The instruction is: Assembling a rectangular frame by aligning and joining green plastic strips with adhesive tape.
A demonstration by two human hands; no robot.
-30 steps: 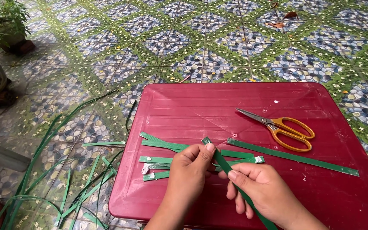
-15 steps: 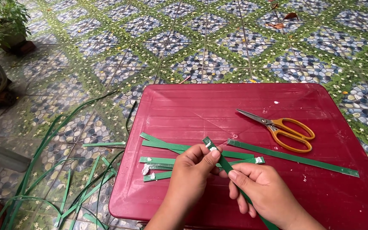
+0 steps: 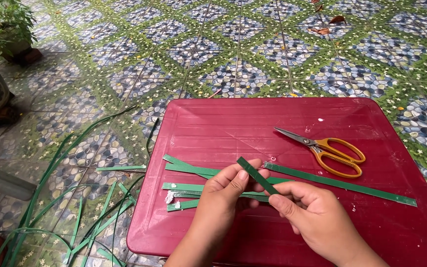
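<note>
Left hand [image 3: 226, 190] & right hand [image 3: 305, 212], fingers pinched shut on the narrow green leaf strip [image 3: 257, 175] held just above the dark-red plastic table [image 3: 233, 123]: risk, by judgement, of strip creasing/tearing if pinch pts twist apart.

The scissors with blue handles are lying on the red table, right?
Not quite. The scissors do lie on the red table, but their handles are orange-yellow, not blue. The head view shows them to the right of the hands.
</note>
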